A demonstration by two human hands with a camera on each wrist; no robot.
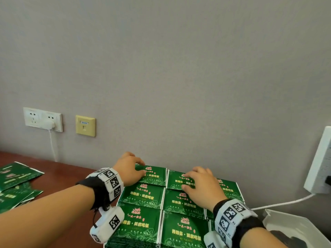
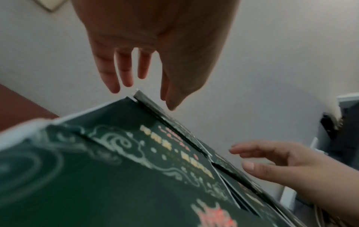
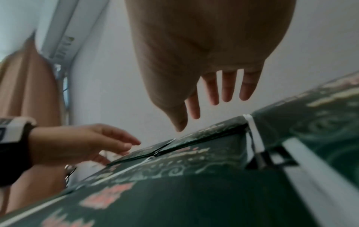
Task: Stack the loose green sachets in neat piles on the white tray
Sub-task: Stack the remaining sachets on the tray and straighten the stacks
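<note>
Green sachet piles (image 1: 143, 196) stand in rows, at least seven visible. Both hands hover over the rear piles, left hand (image 1: 129, 169) and right hand (image 1: 200, 185) relaxed, grasping nothing. Loose sachets (image 1: 16, 178) lie left of the piles.

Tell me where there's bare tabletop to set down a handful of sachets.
Bare brown tabletop lies between the loose sachets at the left edge and the stacked piles. The piles sit edge to edge under both hands, left hand and right hand. To their right a white container and a cable crowd the corner.
</note>
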